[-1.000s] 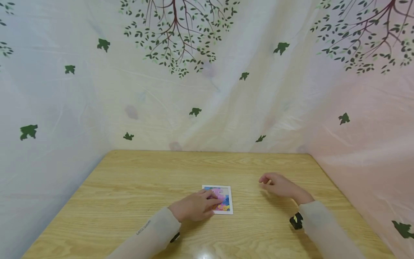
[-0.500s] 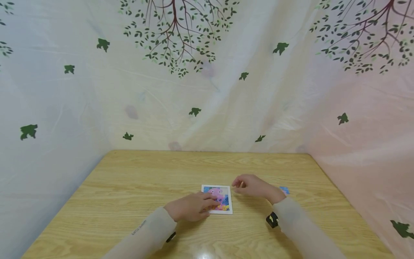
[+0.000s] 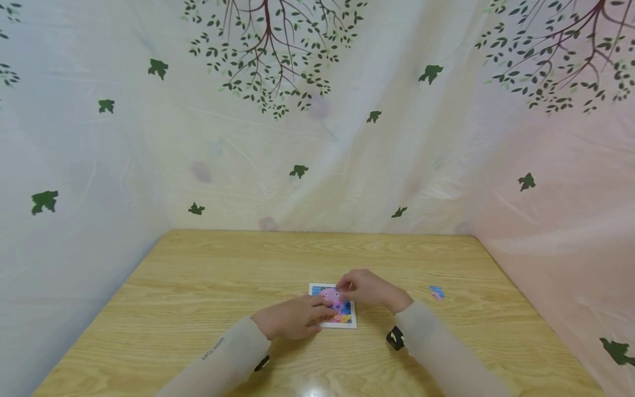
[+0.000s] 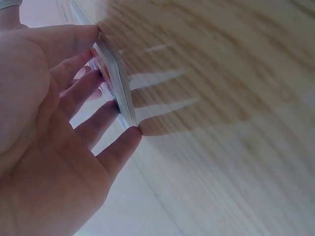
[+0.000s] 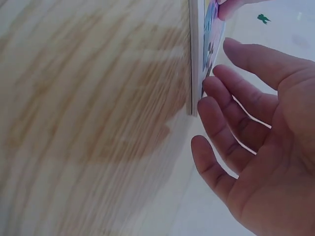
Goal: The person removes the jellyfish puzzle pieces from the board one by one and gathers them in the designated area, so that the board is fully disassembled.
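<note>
A small square picture puzzle (image 3: pixel 342 318) with a white frame and a pink cartoon figure lies on the wooden table (image 3: pixel 238 259). My left hand (image 3: pixel 292 317) rests over its left side, fingers extended onto the picture. In the left wrist view, fingertips (image 4: pixel 134 133) touch the frame's edge. At the upper right corner is my right hand (image 3: pixel 369 289), thumb and forefinger bent close together over the picture. Whether a piece sits between them I cannot tell. The right wrist view has its other fingers (image 5: pixel 211 115) loosely bent beside the frame (image 5: pixel 194 64).
A loose blue and pink puzzle piece (image 3: pixel 436 292) lies on the table to the right of the right hand. A pale curtain (image 3: pixel 238 160) printed with leaves and branches hangs behind the table and along both sides.
My right hand has moved left from the table's right part to the puzzle's upper right corner, uncovering the loose piece. The left hand has shifted slightly left, showing more of the picture.
</note>
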### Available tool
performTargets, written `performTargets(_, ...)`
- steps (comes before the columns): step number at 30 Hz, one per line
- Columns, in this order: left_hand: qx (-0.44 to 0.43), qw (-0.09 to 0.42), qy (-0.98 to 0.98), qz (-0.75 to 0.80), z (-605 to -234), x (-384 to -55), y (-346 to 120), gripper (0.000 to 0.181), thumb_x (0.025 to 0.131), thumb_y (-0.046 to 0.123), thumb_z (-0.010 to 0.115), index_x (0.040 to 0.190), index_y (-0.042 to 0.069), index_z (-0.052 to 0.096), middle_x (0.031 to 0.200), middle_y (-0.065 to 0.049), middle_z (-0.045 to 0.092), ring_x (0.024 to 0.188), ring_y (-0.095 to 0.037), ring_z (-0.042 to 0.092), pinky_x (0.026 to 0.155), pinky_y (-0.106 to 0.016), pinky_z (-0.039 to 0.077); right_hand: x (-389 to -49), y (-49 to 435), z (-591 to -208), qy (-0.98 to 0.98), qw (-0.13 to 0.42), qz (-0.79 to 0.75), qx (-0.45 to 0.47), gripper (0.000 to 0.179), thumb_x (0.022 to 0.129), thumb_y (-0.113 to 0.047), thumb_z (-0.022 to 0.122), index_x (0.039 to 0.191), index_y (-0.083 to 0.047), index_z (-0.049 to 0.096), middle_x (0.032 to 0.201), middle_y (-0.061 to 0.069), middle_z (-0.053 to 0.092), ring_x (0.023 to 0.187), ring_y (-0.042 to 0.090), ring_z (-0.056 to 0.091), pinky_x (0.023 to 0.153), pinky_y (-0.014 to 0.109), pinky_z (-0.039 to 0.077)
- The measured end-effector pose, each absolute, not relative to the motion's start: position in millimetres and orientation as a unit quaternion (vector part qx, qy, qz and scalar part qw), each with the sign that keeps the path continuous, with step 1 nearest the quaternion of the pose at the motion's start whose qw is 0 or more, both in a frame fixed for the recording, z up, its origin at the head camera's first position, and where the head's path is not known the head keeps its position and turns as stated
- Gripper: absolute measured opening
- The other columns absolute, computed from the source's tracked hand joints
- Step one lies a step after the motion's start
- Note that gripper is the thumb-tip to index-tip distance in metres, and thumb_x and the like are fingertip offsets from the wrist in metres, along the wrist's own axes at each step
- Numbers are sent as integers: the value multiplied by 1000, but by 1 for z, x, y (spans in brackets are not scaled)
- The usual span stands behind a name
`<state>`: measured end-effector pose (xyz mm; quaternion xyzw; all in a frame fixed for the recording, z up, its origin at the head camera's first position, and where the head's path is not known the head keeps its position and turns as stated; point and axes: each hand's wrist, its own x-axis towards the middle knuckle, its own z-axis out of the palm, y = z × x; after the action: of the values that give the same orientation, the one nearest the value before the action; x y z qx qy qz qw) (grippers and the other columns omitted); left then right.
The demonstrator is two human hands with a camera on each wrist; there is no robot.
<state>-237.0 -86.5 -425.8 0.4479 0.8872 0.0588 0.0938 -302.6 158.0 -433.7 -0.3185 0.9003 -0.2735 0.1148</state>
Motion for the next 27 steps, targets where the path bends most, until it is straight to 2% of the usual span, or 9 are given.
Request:
performTargets(16, 446, 92, 887, 71, -425, -238, -90, 49, 104, 18, 61, 152, 14, 51, 154, -6, 48, 138, -26, 48, 114, -42, 41, -303, 137, -433, 929, 105, -256, -244, 17, 91, -19, 79, 101, -7, 71, 90, -2, 64, 84, 14, 57, 80, 37, 53)
performTargets(27, 445, 90, 889, 59, -427, -238, -87, 50, 104, 20, 61, 152, 12, 50, 155, -4, 47, 140, -27, 46, 116, -44, 39, -302, 135, -435, 925, 106, -272, -244, 14, 94, -13, 75, 98, -4, 65, 85, 1, 60, 79, 15, 55, 74, 33, 50)
